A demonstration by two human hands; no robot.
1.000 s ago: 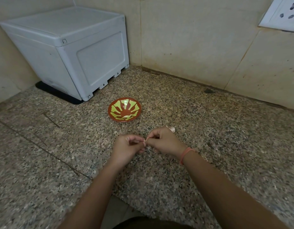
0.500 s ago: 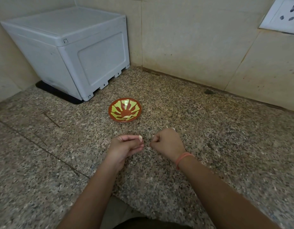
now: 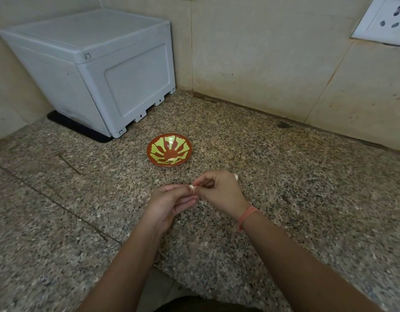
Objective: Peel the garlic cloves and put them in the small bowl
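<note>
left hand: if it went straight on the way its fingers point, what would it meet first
The right hand. The left hand points rightward, pinching a garlic clove, and the right hand's fingers are at that clove. The bowl lies farther back, likely off that line.

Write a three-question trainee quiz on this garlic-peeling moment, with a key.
1. True or false: the small red-brown bowl with a yellow-green pattern stands on the speckled granite counter, beyond the left hand and the right hand.
2. Which wrist wears the orange band? A: left. B: right. C: both.
3. Fill in: the fingertips of the two hands meet on a small pale ____.
Key: 1 true; 2 B; 3 garlic clove.
</note>
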